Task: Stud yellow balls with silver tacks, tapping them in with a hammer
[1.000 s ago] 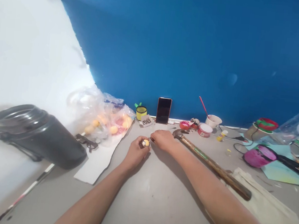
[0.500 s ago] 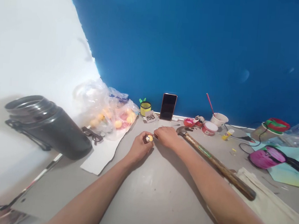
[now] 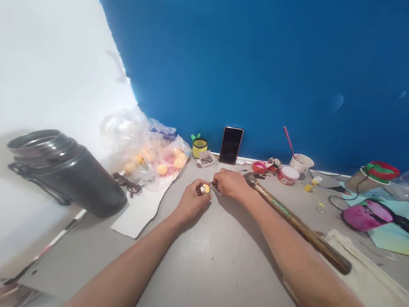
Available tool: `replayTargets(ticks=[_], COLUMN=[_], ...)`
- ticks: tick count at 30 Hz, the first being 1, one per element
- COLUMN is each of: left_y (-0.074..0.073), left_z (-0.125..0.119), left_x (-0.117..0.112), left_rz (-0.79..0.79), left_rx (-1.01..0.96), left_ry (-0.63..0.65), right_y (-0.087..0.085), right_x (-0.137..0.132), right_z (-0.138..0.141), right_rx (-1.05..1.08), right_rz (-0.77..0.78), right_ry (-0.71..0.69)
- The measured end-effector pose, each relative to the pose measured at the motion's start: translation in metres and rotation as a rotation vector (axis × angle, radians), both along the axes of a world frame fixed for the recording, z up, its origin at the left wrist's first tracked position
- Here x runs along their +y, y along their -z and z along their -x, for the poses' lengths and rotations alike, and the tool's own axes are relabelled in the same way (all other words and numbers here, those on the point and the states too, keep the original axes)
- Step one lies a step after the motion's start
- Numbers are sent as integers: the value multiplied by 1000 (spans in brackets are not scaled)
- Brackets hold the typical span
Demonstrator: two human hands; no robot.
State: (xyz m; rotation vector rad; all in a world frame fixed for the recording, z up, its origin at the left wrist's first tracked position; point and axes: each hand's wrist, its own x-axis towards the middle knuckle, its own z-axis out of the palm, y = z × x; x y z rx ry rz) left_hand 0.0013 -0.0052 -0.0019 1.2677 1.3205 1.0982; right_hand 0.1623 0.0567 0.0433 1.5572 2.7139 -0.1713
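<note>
My left hand (image 3: 192, 201) is closed round a small round dark-brown object with a yellow and white top (image 3: 204, 189), held just above the table. Beside it, a short gap to the right, my right hand (image 3: 231, 183) is closed with fingertips pinched together. A small dark bit shows under those fingertips, too small to name. Behind both hands stands an open little box of tiny metallic pieces (image 3: 206, 160). A hammer (image 3: 295, 221) with a wooden handle lies next to my right forearm, its head near my right wrist.
A dark flask (image 3: 76, 180) and plastic bags with orange balls (image 3: 154, 158) are at left. A phone (image 3: 231, 145) leans on the blue wall. Rightward are a white cup with a brush (image 3: 301, 163), a lidded tub (image 3: 288, 175), a pink cup (image 3: 365, 215) and a cloth (image 3: 369, 273).
My right hand has lifted slightly and drawn its fingers in, away from the tabletop. My left hand keeps the round object in nearly the same place.
</note>
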Motion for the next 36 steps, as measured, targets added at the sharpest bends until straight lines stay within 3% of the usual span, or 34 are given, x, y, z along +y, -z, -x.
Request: replayTargets(ticks=[5, 15, 36], left_y=[2, -3, -3], left_z=[1, -1, 0], left_x=[2, -1, -1], left_rz=[-5, 1, -5], left_rx=[3, 26, 82], left_ry=[3, -2, -14], right_y=[4, -3, 13], right_x=[1, 1, 2], right_z=[-1, -4, 3], right_rx=[11, -41, -98], right_rz=[3, 8, -45], right_ry=[-24, -8, -61])
